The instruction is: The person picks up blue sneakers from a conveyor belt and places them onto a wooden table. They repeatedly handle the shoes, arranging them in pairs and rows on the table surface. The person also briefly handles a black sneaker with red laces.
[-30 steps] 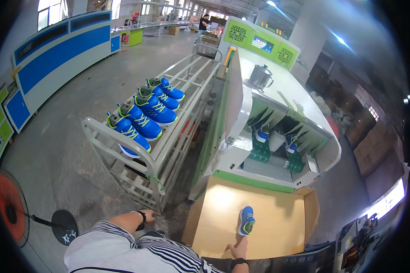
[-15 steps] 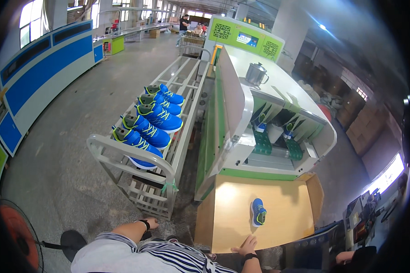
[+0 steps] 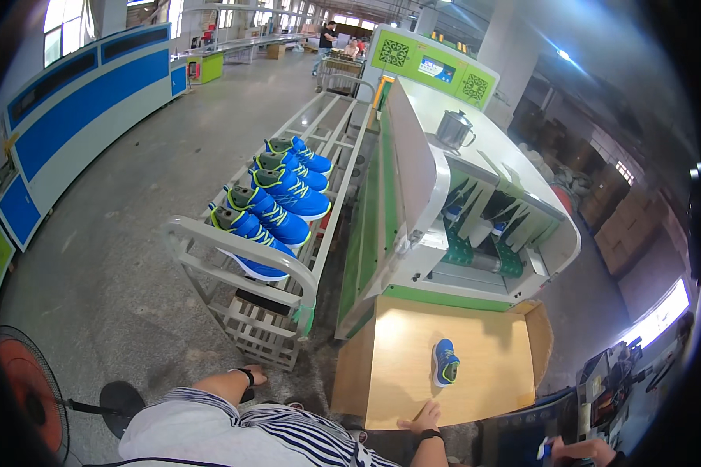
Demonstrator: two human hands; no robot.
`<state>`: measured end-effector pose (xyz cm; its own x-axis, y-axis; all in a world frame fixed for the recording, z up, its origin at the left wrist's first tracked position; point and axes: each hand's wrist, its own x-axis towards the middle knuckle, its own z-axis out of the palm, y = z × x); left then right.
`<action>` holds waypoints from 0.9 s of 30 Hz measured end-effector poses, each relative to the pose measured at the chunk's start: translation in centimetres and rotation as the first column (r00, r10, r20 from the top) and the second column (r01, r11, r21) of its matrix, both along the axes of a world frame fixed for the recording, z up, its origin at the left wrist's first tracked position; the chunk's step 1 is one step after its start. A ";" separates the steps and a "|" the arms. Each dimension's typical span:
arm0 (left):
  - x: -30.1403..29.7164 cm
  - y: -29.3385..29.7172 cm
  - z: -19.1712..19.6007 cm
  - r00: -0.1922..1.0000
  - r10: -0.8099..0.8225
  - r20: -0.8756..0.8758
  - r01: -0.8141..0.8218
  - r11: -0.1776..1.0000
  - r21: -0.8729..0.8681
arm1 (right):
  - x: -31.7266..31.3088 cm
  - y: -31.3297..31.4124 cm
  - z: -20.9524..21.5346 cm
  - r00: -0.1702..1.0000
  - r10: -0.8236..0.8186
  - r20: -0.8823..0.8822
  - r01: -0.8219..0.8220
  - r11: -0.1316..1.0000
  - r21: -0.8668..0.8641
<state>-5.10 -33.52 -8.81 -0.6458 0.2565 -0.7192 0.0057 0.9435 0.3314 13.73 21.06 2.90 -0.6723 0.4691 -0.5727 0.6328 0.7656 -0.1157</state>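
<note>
The blue, white-soled shoe (image 3: 445,361) has lime trim; right hand (image 3: 424,418) spread nearby, left hand (image 3: 255,376) unclear in grip.

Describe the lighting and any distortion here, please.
Head view: the wide lens bends the blue-and-white machine and leaves black corners; in the same head view, the ceiling light flares into a streak, glare pales the tan board, and soft shadow lies near the right hand.

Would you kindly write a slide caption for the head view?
A blue sneaker on a tan table beyond the right hand, with five more sneakers on a metal rack.
</note>
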 end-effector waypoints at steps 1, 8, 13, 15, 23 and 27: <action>0.2 0.0 0.0 1.000 0.024 -0.004 -0.024 1.000 0.001 | -0.1 -0.1 0.2 1.000 -0.008 0.010 0.008 1.000 -0.005; 1.2 0.9 -0.5 0.993 0.113 -0.044 -0.111 0.993 0.041 | 0.0 0.7 0.2 0.999 0.005 0.035 -0.005 1.000 -0.002; 1.4 0.3 0.3 0.993 0.114 -0.030 -0.112 0.991 0.073 | -0.5 0.5 0.3 0.998 0.009 0.066 -0.008 1.000 -0.013; 1.1 0.1 0.4 0.993 0.118 0.006 -0.119 0.991 0.062 | -0.6 0.6 0.2 0.996 0.013 0.087 -0.013 1.000 0.001; 1.8 -0.8 0.3 0.978 0.208 0.017 -0.209 0.977 0.041 | -0.5 0.8 0.0 0.998 0.009 0.068 -0.010 1.000 0.013; 1.7 -0.5 -0.3 0.977 0.212 0.024 -0.213 0.975 0.056 | 0.0 1.5 -0.7 0.998 0.008 0.056 -0.009 1.000 0.023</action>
<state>-3.39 -34.05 -9.15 -0.6772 0.1563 -0.7190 -0.1991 0.9018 0.3836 13.76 22.52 2.23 -0.6437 0.4772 -0.5983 0.6314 0.7730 -0.0627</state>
